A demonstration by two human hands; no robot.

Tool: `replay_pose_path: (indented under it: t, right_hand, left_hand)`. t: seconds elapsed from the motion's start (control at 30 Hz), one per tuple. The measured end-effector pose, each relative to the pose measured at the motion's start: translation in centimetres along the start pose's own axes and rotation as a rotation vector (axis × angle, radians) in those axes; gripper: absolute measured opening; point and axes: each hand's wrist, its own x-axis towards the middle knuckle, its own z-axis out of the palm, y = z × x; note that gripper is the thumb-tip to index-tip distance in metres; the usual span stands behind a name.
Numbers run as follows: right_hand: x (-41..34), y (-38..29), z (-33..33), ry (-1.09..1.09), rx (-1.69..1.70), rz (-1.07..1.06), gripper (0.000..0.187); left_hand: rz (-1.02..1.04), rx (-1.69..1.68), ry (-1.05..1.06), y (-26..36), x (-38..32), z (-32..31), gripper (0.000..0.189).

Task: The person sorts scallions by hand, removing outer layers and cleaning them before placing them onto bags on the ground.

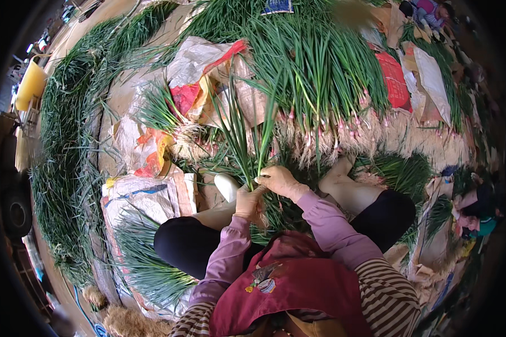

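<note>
My left hand [250, 204] is closed around the lower stalks of a few long green plants, garlic or a similar allium [238, 147], above my crossed legs. Close beside it, touching the same stalks, my right hand [277, 182] has its thumb and fingers pinched on a leaf or stalk. The leaves point away from me, and pale roots hang beneath my left hand. Beyond my hands lies a wide row of such plants [308, 71] with pinkish bulbs and pale roots towards me. A smaller bundle [158, 110] rests to the left of the held stalks.
Woven sacks [143, 198] lie at my left, with a bundle of green plants [152, 257] on them. A long heap of leaves [67, 168] runs farther left, near a yellow container [30, 86]. Other people [432, 14] are at the right rim. Trimmed roots [130, 322] lie lower left.
</note>
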Motion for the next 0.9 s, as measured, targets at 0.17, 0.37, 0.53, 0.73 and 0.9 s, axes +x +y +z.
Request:
replay_pose_path:
  t: [0.17,0.37,0.53,0.73,0.9]
  right_hand:
    - [-0.3,-1.0,-7.7,0.413,-0.004,0.337,0.024]
    - [6.0,5.8,-13.0,0.389,-0.81,0.396,0.03]
    - [1.0,-0.1,-10.5,0.225,-0.354,0.361,0.019]
    - [-5.1,0.0,-4.5,0.352,-0.179,-0.083,0.016]
    - [-5.2,3.0,-1.0,0.45,0.394,0.338,0.019]
  left_hand:
    - [0.054,-0.044,-0.021,1.1,-1.0,1.4,0.017]
    - [0.145,-0.137,-0.063,1.2,-0.9,4.2,0.017]
    - [0.053,-0.136,-0.104,1.5,-1.1,5.4,0.029]
    - [0.109,-0.039,-0.1,-0.7,-0.9,6.7,0.017]
    - [0.161,-0.052,-0.004,-0.8,-1.0,7.5,0.01]
